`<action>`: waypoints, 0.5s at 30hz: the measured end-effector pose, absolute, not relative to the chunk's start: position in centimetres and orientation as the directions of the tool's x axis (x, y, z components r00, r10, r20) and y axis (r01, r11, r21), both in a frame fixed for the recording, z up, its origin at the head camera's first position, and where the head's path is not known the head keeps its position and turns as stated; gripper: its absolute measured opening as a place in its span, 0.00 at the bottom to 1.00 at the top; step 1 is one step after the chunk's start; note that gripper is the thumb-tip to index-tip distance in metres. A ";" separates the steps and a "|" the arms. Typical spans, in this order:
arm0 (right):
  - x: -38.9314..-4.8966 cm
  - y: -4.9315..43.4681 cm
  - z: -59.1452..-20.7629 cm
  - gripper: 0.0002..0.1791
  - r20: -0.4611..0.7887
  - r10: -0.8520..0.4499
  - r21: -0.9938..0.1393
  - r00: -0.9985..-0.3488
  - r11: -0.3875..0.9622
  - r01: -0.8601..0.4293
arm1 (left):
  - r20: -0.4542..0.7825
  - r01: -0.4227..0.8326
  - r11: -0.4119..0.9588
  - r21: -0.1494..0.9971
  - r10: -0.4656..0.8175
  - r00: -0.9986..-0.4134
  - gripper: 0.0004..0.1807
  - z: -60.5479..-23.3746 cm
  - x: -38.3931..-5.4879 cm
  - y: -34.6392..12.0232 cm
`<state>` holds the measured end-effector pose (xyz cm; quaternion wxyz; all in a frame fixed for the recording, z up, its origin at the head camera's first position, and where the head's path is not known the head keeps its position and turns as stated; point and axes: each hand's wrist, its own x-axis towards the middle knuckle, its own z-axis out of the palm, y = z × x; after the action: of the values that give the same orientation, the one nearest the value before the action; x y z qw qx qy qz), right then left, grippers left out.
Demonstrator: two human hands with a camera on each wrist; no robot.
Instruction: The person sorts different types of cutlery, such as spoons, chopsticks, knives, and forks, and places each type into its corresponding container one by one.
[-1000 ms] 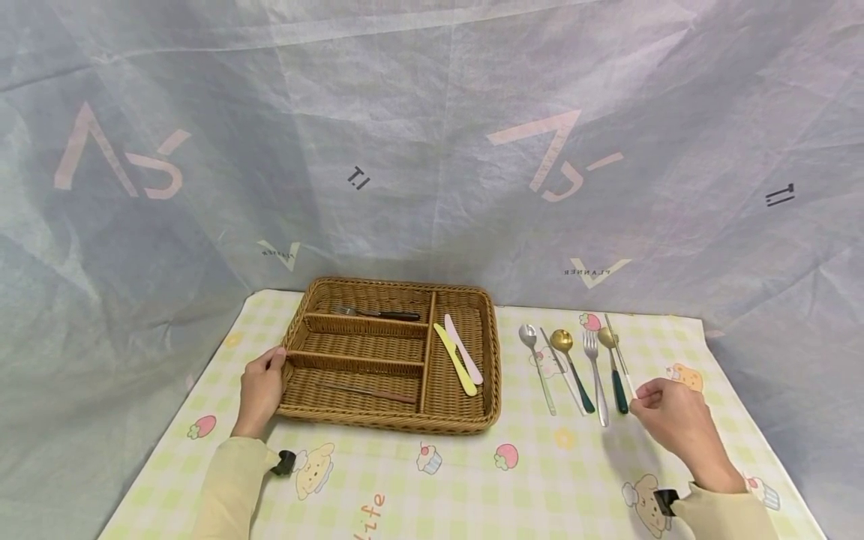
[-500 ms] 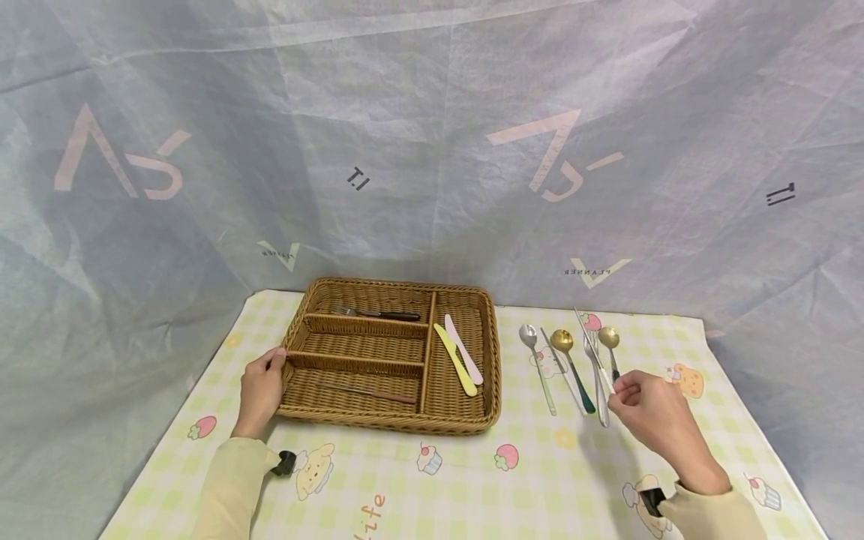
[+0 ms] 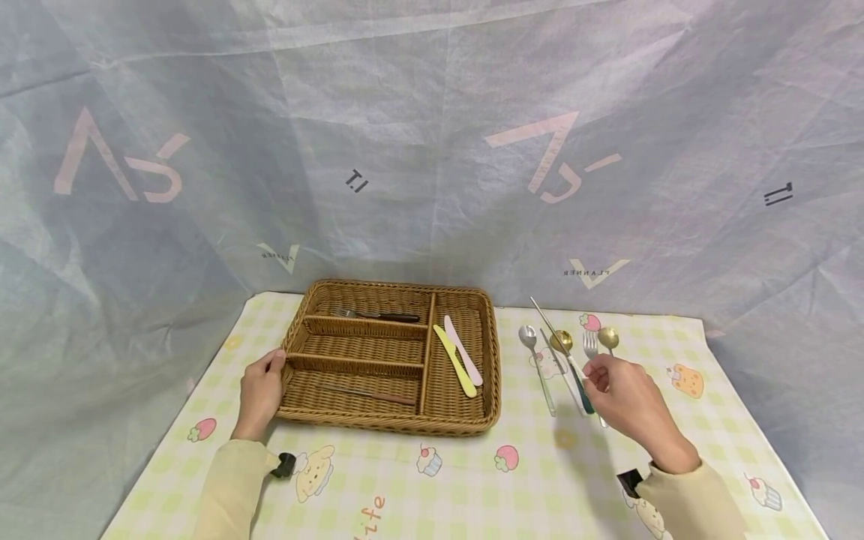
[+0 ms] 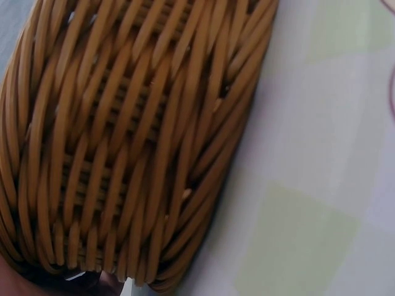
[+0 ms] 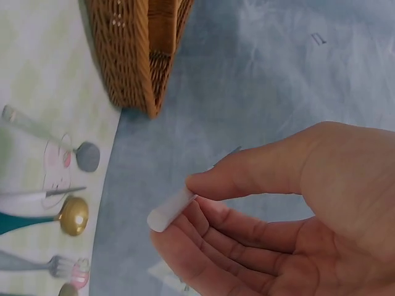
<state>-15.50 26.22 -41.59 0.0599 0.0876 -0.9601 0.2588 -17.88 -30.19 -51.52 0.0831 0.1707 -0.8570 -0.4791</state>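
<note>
My left hand [image 3: 259,394] grips the left rim of a brown wicker cutlery tray [image 3: 394,424]; the tray's woven side fills much of the left wrist view. My right hand [image 3: 624,401] pinches a slim white-handled knife [image 5: 170,211] between thumb and fingers. Its thin metal end points up and left, above the row of cutlery. Beneath and beside it lie a silver spoon [image 3: 529,337], another white-handled knife [image 5: 65,191], a gold spoon with a green handle [image 5: 74,216], a silver fork [image 3: 590,344] and a second gold spoon [image 3: 609,337], partly hidden by the hand.
In the tray are a dark-handled fork [image 3: 385,316] at the back, a brown-handled utensil [image 3: 385,396] in front, and yellow [image 3: 455,361] and pink [image 3: 464,351] knives in the right compartment. A patterned tablecloth [image 3: 466,495] covers the table; a grey curtain [image 3: 432,150] hangs behind.
My right hand has carried the white-handled knife leftward, from beside the right gold spoon to over the left gold spoon. My left hand stays on the tray's rim.
</note>
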 end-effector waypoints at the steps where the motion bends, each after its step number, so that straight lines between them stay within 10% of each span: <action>1: -15.6 25.9 -41.5 0.01 0.161 -0.145 -0.489 -0.976 0.847 -0.207 | -0.017 -0.210 0.485 0.849 -0.372 -0.928 0.32 -51.5 -17.9 -30.2; 15: -17.4 21.6 -40.8 0.03 0.213 -0.279 -0.474 -0.936 0.808 -0.348 | 0.001 -0.200 0.486 0.851 -0.382 -0.924 0.32 -51.4 -17.7 -30.1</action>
<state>-17.42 21.64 -40.84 0.0665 0.1654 -0.9486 0.2616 -17.74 -30.07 -51.45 0.0953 0.1697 -0.8566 -0.4779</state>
